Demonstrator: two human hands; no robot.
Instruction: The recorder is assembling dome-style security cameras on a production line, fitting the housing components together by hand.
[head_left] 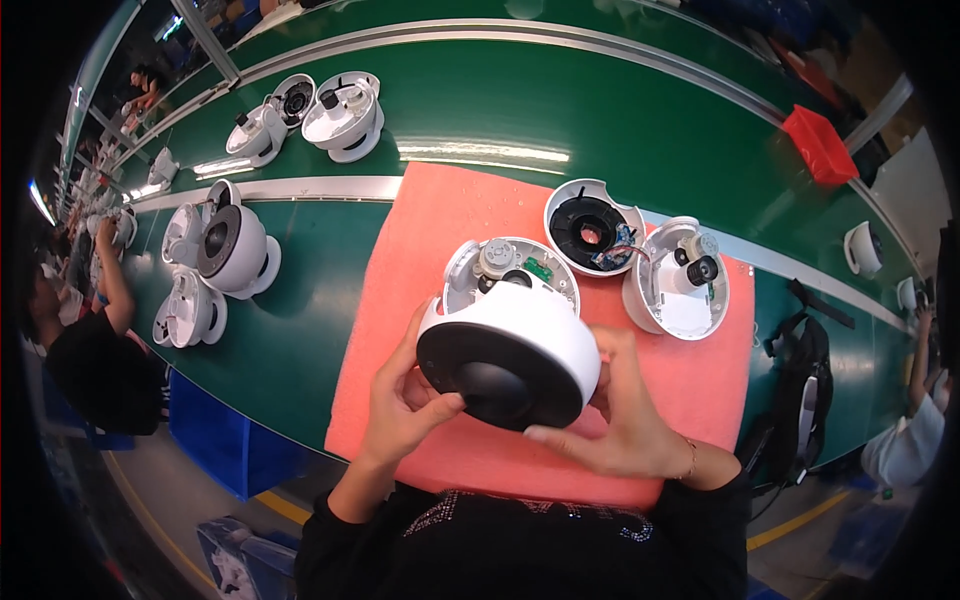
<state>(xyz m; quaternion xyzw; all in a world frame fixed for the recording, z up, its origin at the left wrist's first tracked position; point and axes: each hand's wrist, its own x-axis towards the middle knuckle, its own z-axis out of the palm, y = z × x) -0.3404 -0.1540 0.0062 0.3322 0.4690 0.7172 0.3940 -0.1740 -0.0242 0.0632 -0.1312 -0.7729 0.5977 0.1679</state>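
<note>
My left hand (402, 402) and my right hand (632, 418) are both closed on the white front cover (548, 328) of a round camera housing. The cover is tilted, its black face with a dark central dome turned toward me. My thumbs press near the lower rim and the other fingers wrap behind it. Just beyond, partly hidden by the cover, an open white camera body (456, 286) shows a round motor and a green circuit board. To its right lie another cover (560, 214), inside up with wires showing, and a second open body (677, 310) with a black lens. All rest on a pink foam mat (395, 262).
Several white camera housings (232, 250) stand at the left, with more open ones (340, 118) farther back on the green bench (480, 90). A red bin (820, 145) sits at the far right. A black strapped bag (800, 380) lies right of the mat. Co-workers sit at both sides.
</note>
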